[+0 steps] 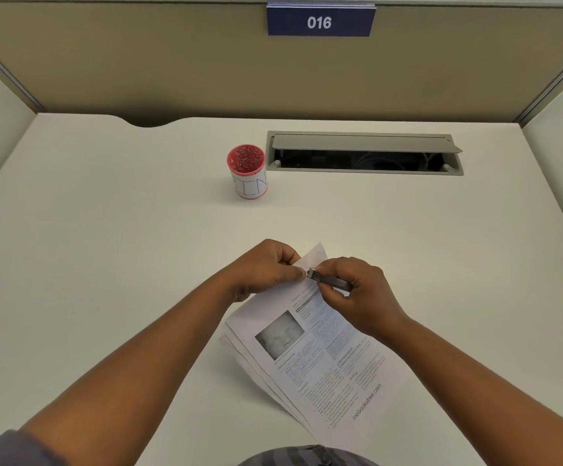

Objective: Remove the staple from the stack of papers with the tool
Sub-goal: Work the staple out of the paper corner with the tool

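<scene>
Pinching the printed white paper stack point(320, 361) at its twelve-o'clock corner, the left hand point(266, 269) steadies it; the right hand point(357, 290) grips a slim metal staple-removing tool point(329, 280) there. Staple unseen; removal looks underway.

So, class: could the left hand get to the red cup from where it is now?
Probably not yet: the left hand pinches the paper stack at its corner. The desk between it and the red cup looks bare, so it could, once it lets go.
</scene>
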Motion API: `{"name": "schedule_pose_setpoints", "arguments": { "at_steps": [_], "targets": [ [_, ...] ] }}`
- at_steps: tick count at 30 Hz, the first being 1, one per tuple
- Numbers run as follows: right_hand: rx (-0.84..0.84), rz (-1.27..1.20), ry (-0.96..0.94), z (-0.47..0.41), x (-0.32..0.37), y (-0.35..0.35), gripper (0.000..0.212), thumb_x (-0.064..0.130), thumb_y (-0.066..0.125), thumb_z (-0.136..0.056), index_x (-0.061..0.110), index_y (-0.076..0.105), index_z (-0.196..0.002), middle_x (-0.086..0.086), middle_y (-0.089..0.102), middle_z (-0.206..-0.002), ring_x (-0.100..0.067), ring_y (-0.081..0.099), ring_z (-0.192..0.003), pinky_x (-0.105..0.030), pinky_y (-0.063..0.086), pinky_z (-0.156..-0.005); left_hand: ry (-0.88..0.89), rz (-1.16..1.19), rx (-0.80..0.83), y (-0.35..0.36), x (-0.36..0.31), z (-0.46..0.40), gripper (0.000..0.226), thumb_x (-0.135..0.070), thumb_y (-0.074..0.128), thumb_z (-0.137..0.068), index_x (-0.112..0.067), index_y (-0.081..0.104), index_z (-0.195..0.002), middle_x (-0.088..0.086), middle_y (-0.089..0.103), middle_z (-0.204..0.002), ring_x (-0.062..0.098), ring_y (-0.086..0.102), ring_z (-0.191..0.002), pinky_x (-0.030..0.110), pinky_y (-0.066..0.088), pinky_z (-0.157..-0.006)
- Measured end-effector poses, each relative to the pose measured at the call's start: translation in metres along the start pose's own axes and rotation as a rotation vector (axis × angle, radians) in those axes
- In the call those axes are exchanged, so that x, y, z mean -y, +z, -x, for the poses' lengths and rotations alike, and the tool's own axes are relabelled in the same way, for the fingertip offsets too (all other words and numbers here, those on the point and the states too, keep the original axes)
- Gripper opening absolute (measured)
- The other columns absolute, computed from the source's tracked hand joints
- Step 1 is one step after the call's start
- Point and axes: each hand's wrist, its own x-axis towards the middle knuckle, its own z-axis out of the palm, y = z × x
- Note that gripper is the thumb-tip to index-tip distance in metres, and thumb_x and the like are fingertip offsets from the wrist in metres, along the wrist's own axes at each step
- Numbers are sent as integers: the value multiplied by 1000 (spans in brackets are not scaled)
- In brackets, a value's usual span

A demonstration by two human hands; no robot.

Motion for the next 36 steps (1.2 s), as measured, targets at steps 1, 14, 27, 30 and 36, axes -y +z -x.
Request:
{"name": "schedule_pose_setpoints", "arguments": {
  "at_steps": [1,14,27,30,36],
  "targets": [
    [3,8,-8,0,0,0,14,16,73,-87,20,74,-99,9,74,-95,-7,66,-85,-13,51,-73,4,-4,-2,0,0,0,11,-19,71,-91,-12,78,-90,10,78,-93,18,71,-79,34,57,-72],
    [139,195,-133,-4,9,-3,12,4,75,-85,9,76,-96,-2,73,-85,-17,57,-72,-26,45,-64,93,-164,-1,11,-2,5,15,-22,74,-92,-7,76,-88,4,72,-79,14,61,-69,30,50,-65],
    [65,-296,384,6,2,9,17,13,81,-85,26,75,-94,15,74,-91,1,67,-87,-13,52,-76,81,-111,23,6,7,7,12,-19,70,-93,-9,77,-90,13,71,-77,12,61,-67,29,49,-62],
    [54,-409,429,6,3,8,12,14,81,-85,19,78,-95,9,76,-90,-5,69,-85,-22,57,-78,86,-71,36,6,7,8,11,-17,69,-94,-9,77,-91,22,74,-87,16,63,-69,32,52,-64],
    [53,-568,497,6,1,7,11,14,81,-86,15,77,-96,-4,78,-95,-27,72,-91,-39,60,-80,94,-45,39,6,7,8,11,-15,68,-94,-8,76,-91,10,68,-80,18,58,-70,35,48,-66]
  ]
}}
